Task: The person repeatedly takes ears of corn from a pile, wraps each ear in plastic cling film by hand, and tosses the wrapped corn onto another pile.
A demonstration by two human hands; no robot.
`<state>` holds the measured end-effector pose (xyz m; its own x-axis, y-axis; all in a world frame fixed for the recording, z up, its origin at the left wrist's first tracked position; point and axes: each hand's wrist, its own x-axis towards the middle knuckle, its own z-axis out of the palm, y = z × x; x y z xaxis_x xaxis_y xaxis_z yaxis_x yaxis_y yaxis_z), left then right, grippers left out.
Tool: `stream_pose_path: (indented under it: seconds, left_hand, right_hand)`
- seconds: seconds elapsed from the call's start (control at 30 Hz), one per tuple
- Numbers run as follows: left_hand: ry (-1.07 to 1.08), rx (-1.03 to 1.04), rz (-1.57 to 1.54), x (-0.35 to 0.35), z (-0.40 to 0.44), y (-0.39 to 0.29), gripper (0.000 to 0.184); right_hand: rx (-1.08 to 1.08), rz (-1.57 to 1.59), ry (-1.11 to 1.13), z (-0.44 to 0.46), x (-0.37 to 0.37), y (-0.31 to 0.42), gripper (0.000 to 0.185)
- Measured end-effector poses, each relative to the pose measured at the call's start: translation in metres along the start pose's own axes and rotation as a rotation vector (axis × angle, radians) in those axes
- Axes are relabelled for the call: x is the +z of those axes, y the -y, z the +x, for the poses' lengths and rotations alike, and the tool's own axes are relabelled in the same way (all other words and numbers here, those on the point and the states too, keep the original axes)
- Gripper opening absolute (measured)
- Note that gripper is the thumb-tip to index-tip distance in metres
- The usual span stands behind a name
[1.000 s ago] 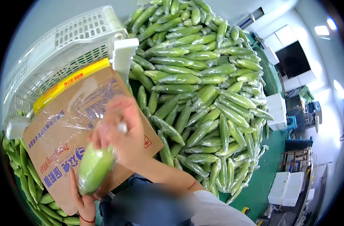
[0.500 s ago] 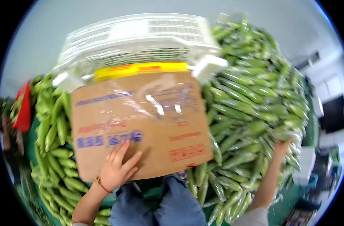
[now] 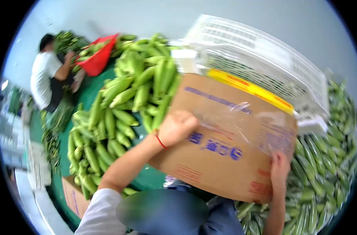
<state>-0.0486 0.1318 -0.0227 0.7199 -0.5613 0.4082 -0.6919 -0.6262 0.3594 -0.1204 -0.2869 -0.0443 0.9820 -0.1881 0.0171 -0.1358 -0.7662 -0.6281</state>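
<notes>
A flat brown cardboard sheet (image 3: pixel 221 168), printed in blue and red, lies tilted above my lap. Clear plastic film (image 3: pixel 247 135) shines on its surface. My left hand (image 3: pixel 180 127), blurred, is over the sheet's left part with curled fingers; anything inside them is hidden. On the right part of the sheet, my right hand (image 3: pixel 279 168) has its fingers together at the film's edge. Loose green-husked corn (image 3: pixel 119 92) is heaped left of the cardboard. Film-wrapped corn (image 3: pixel 315 172) is piled to the right.
Behind the cardboard stand a yellow strip (image 3: pixel 251 90) and a white plastic crate (image 3: pixel 264 58) with white blocks at its corners. Farther left, a person (image 3: pixel 47 76) sits by a red basket (image 3: pixel 94 62). A cardboard box (image 3: pixel 74 196) is at lower left.
The view has swung left, bringing the other person and basket into sight. My right hand has moved from the wrapped corn onto the cardboard. My left hand's spread fingers have curled.
</notes>
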Motion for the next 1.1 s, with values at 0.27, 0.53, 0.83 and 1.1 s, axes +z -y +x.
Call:
stream_pose_path:
  seconds: [0.27, 0.53, 0.83, 1.1]
  left_hand:
    - [-0.038, 0.017, -0.049, -0.017, -0.168, -0.105, 0.014]
    - [-0.429, -1.572, 0.066, 0.076, -0.352, 0.062, 0.081]
    - [-1.39, -1.679, -0.776, 0.058, -0.358, 0.14, 0.067]
    - [-0.991, -1.178, -1.857, -0.034, -0.31, -0.124, 0.07]
  right_hand:
    - [-0.366, -0.139, 0.241, -0.146, -0.031, -0.024, 0.004]
    - [-0.292, -0.144, 0.384, -0.138, -0.031, 0.025, 0.012]
    - [-0.266, -0.191, 0.376, -0.14, -0.038, 0.036, 0.008]
    - [-0.379, -0.362, 0.149, -0.153, -0.02, 0.033, 0.004]
